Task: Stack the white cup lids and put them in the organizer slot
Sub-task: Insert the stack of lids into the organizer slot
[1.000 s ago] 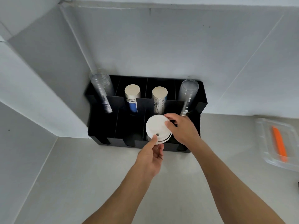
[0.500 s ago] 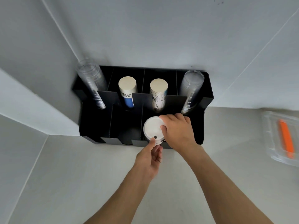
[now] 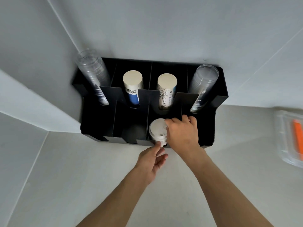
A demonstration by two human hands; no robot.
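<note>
A stack of white cup lids sits low inside the third front slot from the left of the black organizer. My right hand reaches over the slot's right side, fingers curled on the stack's upper right edge. My left hand is in front of the organizer; its index finger touches the stack's lower front edge through the slot's notch, while the other fingers hang loose.
The organizer stands in a corner against white walls. Its back row holds two clear cup stacks and two paper cup stacks. A clear tray with an orange item lies at right on the white counter.
The lid stack has gone down from above the slot into it, with both hands following. My view has moved closer over the organizer.
</note>
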